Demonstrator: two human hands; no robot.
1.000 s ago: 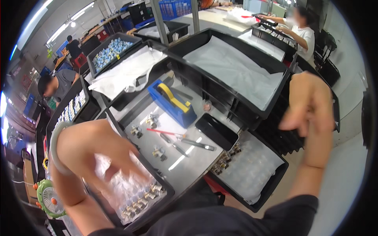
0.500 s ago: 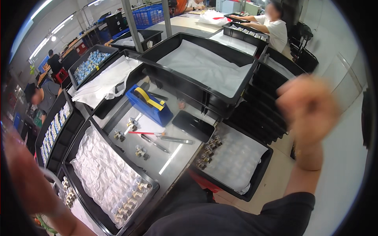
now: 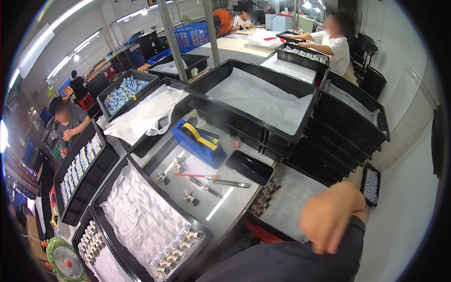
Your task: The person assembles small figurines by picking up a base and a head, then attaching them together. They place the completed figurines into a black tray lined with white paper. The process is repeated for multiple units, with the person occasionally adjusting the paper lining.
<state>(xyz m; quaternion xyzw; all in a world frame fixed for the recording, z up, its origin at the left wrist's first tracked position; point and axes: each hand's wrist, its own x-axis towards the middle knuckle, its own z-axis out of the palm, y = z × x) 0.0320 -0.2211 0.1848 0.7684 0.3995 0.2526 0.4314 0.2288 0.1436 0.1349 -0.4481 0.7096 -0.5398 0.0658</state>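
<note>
My right hand [image 3: 326,218] hangs bent at the wrist in front of my dark clothing, over the near right corner of a black tray. Its fingers droop loosely downward, a little blurred, with nothing visible in them. That tray holds a cloudy plastic sheet [image 3: 293,197] and a row of small dark-and-gold pieces [image 3: 265,196] along its left side. My left hand is out of view. On the bench lie a red-handled brush [image 3: 195,176], a pen [image 3: 211,190], a grey knife-like tool [image 3: 230,183], a black phone [image 3: 250,168] and several small figurines [image 3: 190,196].
A blue tape dispenser [image 3: 199,145] stands behind the tools. At the left, a black tray lined with crumpled white paper [image 3: 136,202] holds figurines in its near corner. Stacked black trays [image 3: 338,136] rise at the right. A green fan [image 3: 66,261] sits lower left; co-workers sit beyond.
My left hand has gone out of view at the left. My right hand has dropped from raised at the right to low before my body. The view has shifted slightly.
</note>
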